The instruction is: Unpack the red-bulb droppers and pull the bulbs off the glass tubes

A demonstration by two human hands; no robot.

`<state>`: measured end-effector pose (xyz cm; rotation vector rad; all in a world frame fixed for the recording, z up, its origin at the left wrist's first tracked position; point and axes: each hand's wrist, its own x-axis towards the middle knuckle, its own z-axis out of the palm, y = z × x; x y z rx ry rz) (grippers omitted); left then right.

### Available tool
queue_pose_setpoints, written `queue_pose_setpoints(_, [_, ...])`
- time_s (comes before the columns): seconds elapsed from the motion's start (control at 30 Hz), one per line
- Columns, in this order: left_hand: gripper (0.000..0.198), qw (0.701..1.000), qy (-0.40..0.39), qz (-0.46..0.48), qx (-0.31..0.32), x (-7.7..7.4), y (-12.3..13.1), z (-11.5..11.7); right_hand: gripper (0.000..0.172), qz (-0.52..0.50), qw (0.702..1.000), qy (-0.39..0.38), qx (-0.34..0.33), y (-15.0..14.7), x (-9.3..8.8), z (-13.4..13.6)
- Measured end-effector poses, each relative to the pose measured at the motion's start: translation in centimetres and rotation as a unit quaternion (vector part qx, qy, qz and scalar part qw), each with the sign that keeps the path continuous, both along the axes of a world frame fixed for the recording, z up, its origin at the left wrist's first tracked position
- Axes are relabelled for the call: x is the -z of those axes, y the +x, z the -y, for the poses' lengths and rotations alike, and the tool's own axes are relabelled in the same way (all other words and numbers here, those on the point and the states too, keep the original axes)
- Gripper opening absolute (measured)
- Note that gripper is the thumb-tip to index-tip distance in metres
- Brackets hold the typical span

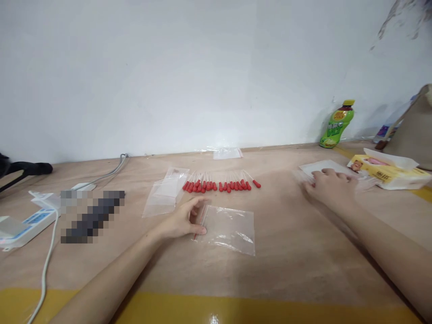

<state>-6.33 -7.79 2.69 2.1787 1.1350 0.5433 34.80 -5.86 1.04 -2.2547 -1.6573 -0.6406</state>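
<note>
My left hand (187, 220) rests on the table with thumb and fingers closed on the red-striped mouth of a clear zip bag (229, 229) that lies flat. My right hand (329, 185) reaches to the right and lies palm down on a stack of clear bags over white paper (324, 167), fingers curled onto it. A row of several droppers with red bulbs (219, 184) lies beyond the bag, between the two hands. Another clear zip bag (165, 193) lies to the left of the row.
A green drink bottle (337, 125) stands at the wall on the right. A yellow tissue pack (388, 171) lies near it. A white power strip (30, 220) with cables sits at the left. A further clear bag (227, 153) lies by the wall.
</note>
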Motion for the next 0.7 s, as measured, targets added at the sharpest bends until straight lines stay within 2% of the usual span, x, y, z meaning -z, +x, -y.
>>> queue_pose_setpoints(0.07, [0.076, 0.997, -0.05, 0.028, -0.061, 0.4, -0.5, -0.2, 0.04, -0.012, 0.999, -0.027, 0.04, 1.1, 0.0, -0.1])
queue_pose_setpoints(0.13, [0.076, 0.989, -0.105, 0.052, -0.094, 0.6, -0.7, -0.2, 0.04, -0.027, 0.997, -0.053, 0.047, 1.8, 0.0, -0.2])
queue_pose_setpoints(0.23, [0.06, 0.981, -0.16, 0.059, -0.092, 0.4, -0.1, 0.3, 0.038, -0.022, 0.995, -0.086, 0.037, 2.1, 0.1, -0.3])
queue_pose_setpoints(0.3, [0.04, 0.985, -0.152, 0.048, -0.07, -0.2, 0.4, 0.6, 0.036, 0.002, 0.995, -0.09, 0.032, 1.9, 0.1, -0.4])
queue_pose_setpoints(0.37, [0.025, 0.992, -0.107, 0.035, -0.047, -1.1, 0.3, 0.5, 0.032, 0.024, 0.996, -0.083, 0.023, 1.7, 0.1, -0.3])
queue_pose_setpoints(0.43, [0.024, 0.998, -0.035, 0.022, -0.049, -2.2, -0.9, -0.2, 0.027, 0.038, 0.997, -0.073, 0.008, 1.6, 0.2, -0.3])
queue_pose_setpoints(0.5, [0.024, 0.993, 0.067, -0.01, -0.096, -3.2, -3.2, -1.4, 0.024, 0.05, 0.997, -0.06, -0.01, 1.7, 0.4, -0.4])
queue_pose_setpoints(0.57, [0.025, 0.97, 0.165, -0.065, -0.165, -3.8, -5.9, -3.0, 0.021, 0.069, 0.997, -0.032, -0.013, 2.0, 0.8, -0.6])
queue_pose_setpoints(0.63, [0.026, 0.938, 0.22, -0.118, -0.242, -3.7, -8.5, -4.8, 0.021, 0.086, 0.996, 0.016, -0.003, 2.5, 1.1, -0.9])
queue_pose_setpoints(0.7, [0.028, 0.908, 0.242, -0.145, -0.308, -2.9, -10.1, -6.3, 0.023, 0.09, 0.993, 0.073, 0.021, 2.9, 1.1, -1.3])
